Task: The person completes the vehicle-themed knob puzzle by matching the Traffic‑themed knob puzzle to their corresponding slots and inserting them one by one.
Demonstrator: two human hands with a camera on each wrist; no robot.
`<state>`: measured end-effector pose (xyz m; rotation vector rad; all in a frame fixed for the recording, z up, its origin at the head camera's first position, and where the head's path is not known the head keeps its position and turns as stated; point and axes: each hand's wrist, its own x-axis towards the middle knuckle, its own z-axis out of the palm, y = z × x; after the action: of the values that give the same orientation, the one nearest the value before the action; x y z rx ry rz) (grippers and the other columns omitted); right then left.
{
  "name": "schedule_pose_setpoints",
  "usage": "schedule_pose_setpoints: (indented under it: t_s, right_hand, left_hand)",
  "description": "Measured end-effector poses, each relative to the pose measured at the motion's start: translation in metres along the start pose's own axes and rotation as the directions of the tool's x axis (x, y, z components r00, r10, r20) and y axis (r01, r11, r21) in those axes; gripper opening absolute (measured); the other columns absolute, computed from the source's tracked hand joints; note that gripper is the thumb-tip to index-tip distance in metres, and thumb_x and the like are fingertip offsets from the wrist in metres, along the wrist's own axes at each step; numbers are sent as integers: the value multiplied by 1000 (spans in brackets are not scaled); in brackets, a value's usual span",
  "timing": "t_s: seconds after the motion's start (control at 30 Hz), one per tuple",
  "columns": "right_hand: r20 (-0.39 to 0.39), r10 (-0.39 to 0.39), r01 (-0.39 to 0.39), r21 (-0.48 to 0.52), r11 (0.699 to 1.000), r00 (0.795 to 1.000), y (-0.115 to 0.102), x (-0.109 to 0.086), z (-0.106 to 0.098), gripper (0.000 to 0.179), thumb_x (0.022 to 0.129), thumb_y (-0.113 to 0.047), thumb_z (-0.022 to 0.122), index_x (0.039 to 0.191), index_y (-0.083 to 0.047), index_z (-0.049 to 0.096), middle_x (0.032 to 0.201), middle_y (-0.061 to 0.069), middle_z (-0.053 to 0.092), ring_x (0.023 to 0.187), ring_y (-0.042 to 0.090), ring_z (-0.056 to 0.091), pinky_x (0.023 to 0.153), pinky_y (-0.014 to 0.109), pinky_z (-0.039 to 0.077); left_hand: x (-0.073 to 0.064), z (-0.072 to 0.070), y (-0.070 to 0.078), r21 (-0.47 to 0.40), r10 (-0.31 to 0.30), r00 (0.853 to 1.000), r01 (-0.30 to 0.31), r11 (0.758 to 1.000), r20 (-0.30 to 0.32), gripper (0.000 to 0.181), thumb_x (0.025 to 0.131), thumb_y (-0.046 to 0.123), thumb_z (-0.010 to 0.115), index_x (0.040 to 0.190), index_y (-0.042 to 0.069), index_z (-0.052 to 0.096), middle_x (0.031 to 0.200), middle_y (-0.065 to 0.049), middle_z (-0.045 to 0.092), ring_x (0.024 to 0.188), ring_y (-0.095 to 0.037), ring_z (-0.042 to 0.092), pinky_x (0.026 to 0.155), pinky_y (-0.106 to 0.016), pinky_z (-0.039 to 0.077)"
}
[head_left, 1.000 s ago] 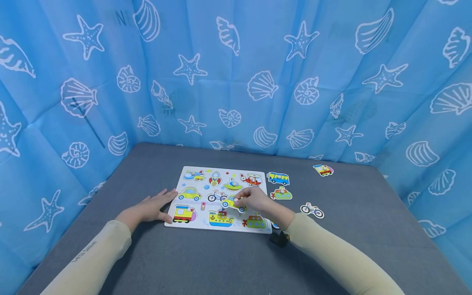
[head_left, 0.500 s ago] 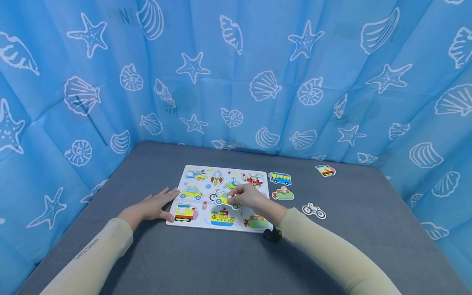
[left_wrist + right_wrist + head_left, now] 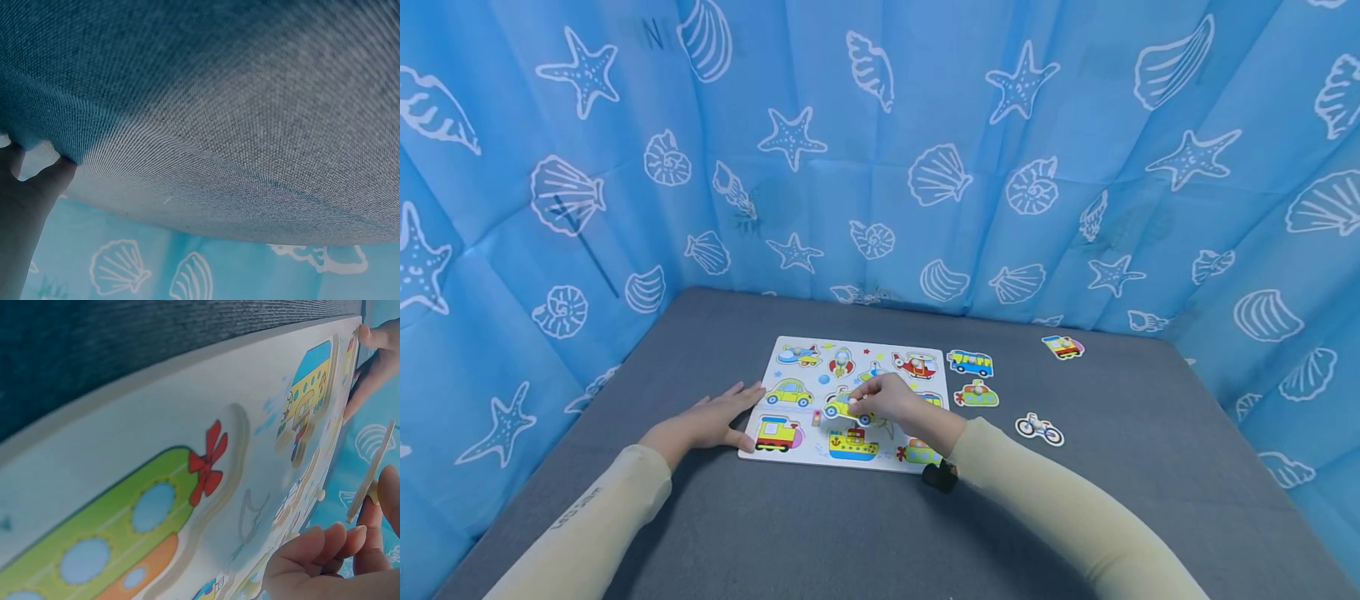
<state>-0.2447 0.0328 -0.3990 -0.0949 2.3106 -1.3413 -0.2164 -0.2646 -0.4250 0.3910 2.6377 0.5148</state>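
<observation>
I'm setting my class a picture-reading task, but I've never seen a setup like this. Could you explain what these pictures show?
There is no machine here: a person works with two bare hands. The main picture comes from a camera worn on the head, looking forward and down. Each wrist wears one too: the left shows mostly grey surface, the right a close-up of the puzzle board.

The board lies on that surface, before a blue shell-patterned curtain. To its right lie loose pieces: a bus, a submarine, a train and a bicycle.

The right hand pinches a yellow car piece by its knob, above the board. The left hand rests at the board's left edge.
</observation>
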Motion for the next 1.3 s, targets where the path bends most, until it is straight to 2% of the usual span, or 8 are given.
schedule_pose_setpoints:
  t_s: [0.97, 1.3]
  right_hand:
    - [5, 44, -44, -33, 998, 999, -23, 19, 36, 7, 86, -13, 75, 91, -10, 71, 92, 5, 62, 83, 18, 55, 67, 29, 41]
    - [-18, 49, -50, -55, 997, 999, -27, 29, 49, 7, 85, -13, 77, 90, -11, 72, 93, 1, 62, 87, 16, 56, 75, 32, 41]
  left_hand:
    - [3, 2, 0, 12, -17, 1000, 17, 1000, 5, 108, 76, 56, 74, 154, 5, 21, 158, -22, 19, 145, -44, 8, 107, -70, 7]
    - [2, 2, 0, 20, -7, 1000, 7, 1000, 0, 107, 76, 56, 73, 154, 4, 22, 158, -21, 19, 144, -44, 9, 107, -70, 8]
